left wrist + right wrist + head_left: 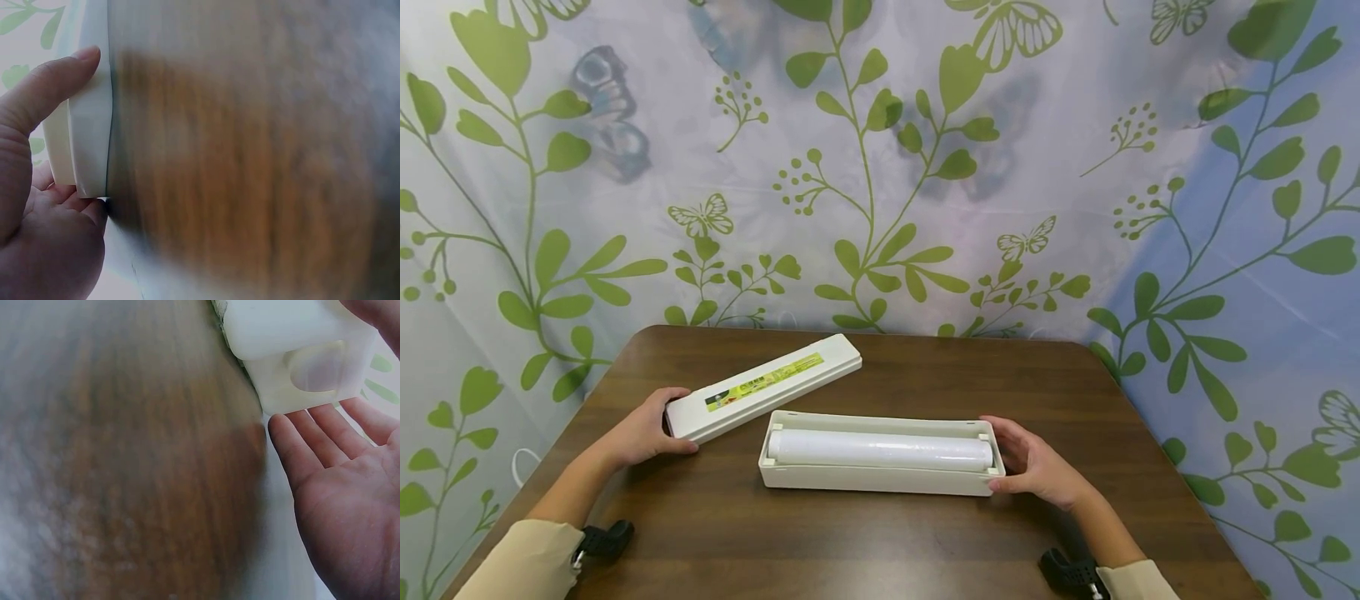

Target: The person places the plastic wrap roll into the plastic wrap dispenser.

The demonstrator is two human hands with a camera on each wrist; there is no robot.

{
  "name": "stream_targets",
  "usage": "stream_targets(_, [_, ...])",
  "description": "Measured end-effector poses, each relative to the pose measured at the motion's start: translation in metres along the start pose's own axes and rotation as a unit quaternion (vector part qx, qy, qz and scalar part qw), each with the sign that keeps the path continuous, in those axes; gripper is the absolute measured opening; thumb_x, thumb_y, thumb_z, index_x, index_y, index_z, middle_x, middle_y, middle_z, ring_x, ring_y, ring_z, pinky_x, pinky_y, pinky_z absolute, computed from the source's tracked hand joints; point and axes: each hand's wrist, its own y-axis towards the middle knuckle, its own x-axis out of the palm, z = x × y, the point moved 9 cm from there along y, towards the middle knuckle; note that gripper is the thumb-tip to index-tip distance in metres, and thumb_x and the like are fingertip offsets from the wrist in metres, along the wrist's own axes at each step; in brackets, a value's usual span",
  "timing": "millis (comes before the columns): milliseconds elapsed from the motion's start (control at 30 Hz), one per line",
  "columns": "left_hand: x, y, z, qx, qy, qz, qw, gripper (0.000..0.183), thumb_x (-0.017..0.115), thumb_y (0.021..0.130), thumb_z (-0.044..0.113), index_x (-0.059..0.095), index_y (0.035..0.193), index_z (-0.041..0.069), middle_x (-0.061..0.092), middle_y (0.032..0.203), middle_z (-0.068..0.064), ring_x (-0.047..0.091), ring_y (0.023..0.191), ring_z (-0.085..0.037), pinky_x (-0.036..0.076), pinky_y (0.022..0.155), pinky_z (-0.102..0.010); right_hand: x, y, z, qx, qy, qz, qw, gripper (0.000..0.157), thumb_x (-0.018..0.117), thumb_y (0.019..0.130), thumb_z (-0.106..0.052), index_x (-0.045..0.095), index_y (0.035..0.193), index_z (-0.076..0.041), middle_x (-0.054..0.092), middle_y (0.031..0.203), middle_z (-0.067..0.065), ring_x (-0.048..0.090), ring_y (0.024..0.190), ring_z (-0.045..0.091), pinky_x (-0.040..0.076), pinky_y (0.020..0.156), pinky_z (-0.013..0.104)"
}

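A long white lid [767,387] with a yellow-green label lies slanted on the table at the left. Its near left end is held by my left hand [643,429], thumb on the front side and fingers behind. In the left wrist view the thumb presses against the white lid [90,137]. To the right stands an uncovered white box [872,479] with a roll of clear plastic wrap [880,448] inside. My right hand [1037,467] grips the right end of the box, thumb at the front corner, fingers at the back. A rounded opening shows in the box end [272,381].
Both things rest on a dark brown wooden table [865,550]. Behind it hangs a pale curtain [895,183] printed with green leaves and butterflies. A white cord loop [523,462] shows beyond the table's left edge. Black straps sit on both wrists.
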Motion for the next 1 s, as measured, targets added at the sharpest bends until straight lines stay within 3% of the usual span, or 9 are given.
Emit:
stream_targets(400, [-0.003,0.000,0.004,0.005,-0.006,0.009,0.9999,0.092,0.094,0.072,0.031,0.044,0.137,-0.011,0.051,0.130,-0.030,0.055,0.110,-0.036,0.045,0.088,-0.035,0.000,-0.001,0.003,0.011,-0.001,0.005,1.000,0.089,0.080,0.084,-0.002,0.030,0.156,-0.002,0.039,0.155,0.029,0.053,0.132,0.003,0.049,0.102,0.021])
stream_targets(733, [-0.010,0.001,0.002,0.001,-0.013,0.035,0.9993,0.091,0.092,0.075,0.032,0.042,0.139,-0.008,0.051,0.132,-0.027,0.053,0.114,-0.036,0.038,0.086,-0.019,0.000,-0.001,0.002,0.003,0.000,0.004,1.000,0.088,0.080,0.083,0.000,0.031,0.156,-0.002,0.039,0.154,0.030,0.054,0.132,0.005,0.049,0.103,0.021])
stream_targets(1000, [-0.014,0.000,0.005,0.011,-0.016,0.047,0.9987,0.088,0.092,0.075,0.028,0.043,0.138,-0.010,0.050,0.132,-0.028,0.053,0.113,-0.036,0.037,0.085,-0.016,0.000,-0.001,0.002,-0.002,0.006,0.001,1.000,0.088,0.079,0.084,0.002,0.030,0.156,0.000,0.040,0.153,0.031,0.056,0.130,0.008,0.051,0.102,0.023])
